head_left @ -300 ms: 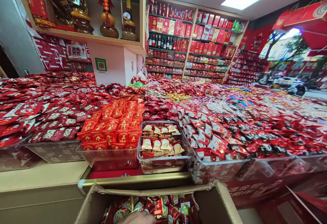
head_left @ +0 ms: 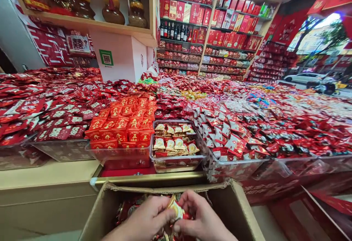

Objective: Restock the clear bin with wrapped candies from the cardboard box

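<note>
My left hand (head_left: 147,217) and my right hand (head_left: 202,217) meet over an open cardboard box (head_left: 239,206) at the bottom of the view. Both grip a bunch of small wrapped candies (head_left: 176,208) in gold and red foil, lifted above the box. More of the same wrapped candies lie inside the box, mostly hidden by my hands. Just beyond the box a clear plastic bin (head_left: 176,162) on the counter holds matching gold-and-red candies and is only partly filled.
The counter (head_left: 44,178) carries several clear bins heaped with red candy packets, including stacked red boxes (head_left: 121,127) left of the partly filled bin. Wall shelves (head_left: 209,32) with red gift boxes and bottles stand behind. A street opening is at far right.
Both hands have risen out of the box into view, now holding a bunch of candies between them. The camera has tilted downward slightly.
</note>
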Tool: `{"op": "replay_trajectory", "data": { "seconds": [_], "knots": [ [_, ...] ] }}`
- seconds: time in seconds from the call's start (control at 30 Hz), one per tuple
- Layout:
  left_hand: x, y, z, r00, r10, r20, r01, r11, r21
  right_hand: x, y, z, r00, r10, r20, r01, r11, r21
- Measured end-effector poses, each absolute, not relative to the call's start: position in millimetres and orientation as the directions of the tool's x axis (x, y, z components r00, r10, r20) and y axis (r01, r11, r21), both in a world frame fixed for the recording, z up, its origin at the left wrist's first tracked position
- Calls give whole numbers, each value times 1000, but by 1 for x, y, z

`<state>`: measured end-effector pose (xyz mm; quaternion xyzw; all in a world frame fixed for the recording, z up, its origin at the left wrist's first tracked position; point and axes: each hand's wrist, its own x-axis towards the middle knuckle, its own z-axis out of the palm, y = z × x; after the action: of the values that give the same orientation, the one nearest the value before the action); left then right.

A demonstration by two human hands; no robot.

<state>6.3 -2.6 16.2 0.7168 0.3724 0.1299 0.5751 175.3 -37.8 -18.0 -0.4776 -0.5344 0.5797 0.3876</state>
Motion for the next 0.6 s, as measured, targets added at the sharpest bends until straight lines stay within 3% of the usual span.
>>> {"op": "replay_trajectory", "data": {
  "seconds": [0.13,0.3,0.43,0.6],
  "knots": [
    [7,-1,16,671,676,-305,193,238,952,175,-40,-12,-187,973,-137,-242,-180,-953],
    [7,1,9,653,686,-322,133,314,940,173,-37,-27,-216,960,-179,-368,-250,-896],
    [6,2,11,636,698,-329,109,341,934,172,-36,-28,-140,970,-197,-345,-234,-909],
    [9,-1,17,596,752,-283,130,257,958,176,-39,-21,-122,987,-108,-107,-121,-987]
  ]
}}
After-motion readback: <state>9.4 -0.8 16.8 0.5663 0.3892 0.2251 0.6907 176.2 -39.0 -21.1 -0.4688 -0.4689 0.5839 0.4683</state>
